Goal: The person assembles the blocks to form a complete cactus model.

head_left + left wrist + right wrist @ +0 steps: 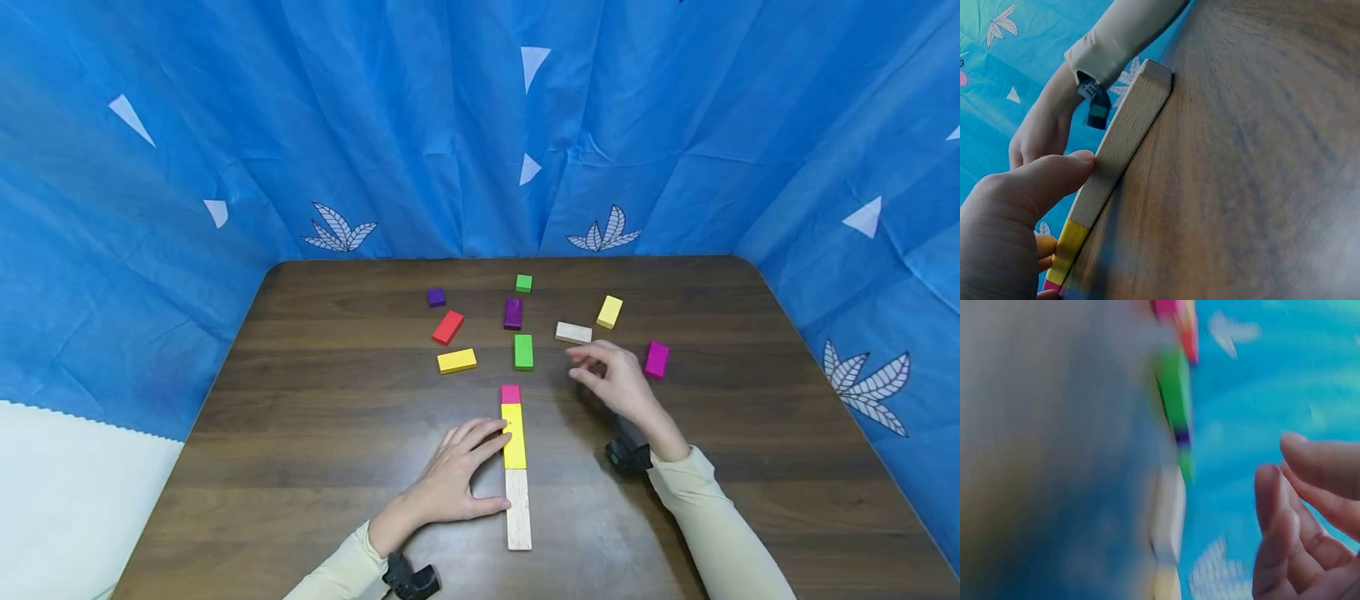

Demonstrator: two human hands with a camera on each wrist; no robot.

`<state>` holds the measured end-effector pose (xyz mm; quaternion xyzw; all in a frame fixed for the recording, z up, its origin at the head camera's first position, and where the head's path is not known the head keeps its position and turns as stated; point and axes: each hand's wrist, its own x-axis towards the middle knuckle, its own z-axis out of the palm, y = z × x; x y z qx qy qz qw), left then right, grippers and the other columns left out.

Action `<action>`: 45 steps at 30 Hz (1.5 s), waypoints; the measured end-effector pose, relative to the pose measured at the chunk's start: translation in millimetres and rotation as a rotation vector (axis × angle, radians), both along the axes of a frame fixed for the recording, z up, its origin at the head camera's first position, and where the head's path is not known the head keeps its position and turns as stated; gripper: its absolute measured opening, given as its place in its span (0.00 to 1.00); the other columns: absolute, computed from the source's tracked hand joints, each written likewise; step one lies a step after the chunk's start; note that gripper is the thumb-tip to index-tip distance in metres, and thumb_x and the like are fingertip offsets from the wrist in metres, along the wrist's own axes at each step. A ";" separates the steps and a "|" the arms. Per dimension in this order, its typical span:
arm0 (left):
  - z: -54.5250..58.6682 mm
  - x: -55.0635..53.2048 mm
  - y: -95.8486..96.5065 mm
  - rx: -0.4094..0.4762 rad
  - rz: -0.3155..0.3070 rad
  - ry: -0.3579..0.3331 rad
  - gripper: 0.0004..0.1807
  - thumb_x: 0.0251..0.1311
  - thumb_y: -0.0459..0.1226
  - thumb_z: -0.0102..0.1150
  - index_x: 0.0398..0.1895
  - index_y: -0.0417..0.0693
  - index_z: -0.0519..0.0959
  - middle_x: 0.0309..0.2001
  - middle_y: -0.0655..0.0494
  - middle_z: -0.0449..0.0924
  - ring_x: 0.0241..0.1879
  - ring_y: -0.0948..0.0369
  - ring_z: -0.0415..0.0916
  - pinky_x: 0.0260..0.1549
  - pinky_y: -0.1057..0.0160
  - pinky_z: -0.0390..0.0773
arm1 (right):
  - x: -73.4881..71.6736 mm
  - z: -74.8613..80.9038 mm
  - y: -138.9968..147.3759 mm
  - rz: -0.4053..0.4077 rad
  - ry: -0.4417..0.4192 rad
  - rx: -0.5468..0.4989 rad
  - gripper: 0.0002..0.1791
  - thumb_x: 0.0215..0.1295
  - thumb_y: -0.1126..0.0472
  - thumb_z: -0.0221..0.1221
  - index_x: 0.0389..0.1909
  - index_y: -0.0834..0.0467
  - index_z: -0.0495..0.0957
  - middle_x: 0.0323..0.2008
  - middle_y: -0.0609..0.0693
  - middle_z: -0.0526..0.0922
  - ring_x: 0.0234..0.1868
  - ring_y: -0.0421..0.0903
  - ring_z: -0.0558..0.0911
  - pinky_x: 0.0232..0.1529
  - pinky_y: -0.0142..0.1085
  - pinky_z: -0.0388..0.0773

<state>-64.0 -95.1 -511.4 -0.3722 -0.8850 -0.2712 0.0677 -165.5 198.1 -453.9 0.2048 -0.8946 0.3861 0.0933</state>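
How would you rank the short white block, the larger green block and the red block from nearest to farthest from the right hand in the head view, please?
1. Short white block: just beyond the right hand, slightly left.
2. Larger green block: to the hand's left.
3. Red block: farther left, past the green one.

Left hand (450,483) extended, fingers (491,448) slightly parted, thumb (487,506) spread well apart from them; right hand (621,382) raised, fingertips bent near its thumb (587,380)
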 end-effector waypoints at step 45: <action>0.1 -0.2 -0.3 -0.004 0.011 -0.033 0.45 0.46 0.61 0.67 0.68 0.52 0.71 0.70 0.57 0.65 0.68 0.56 0.61 0.64 0.50 0.65 | -22.2 -11.2 119.5 -0.223 -0.424 0.161 0.24 0.62 0.69 0.61 0.61 0.66 0.74 0.56 0.68 0.72 0.49 0.61 0.74 0.46 0.47 0.72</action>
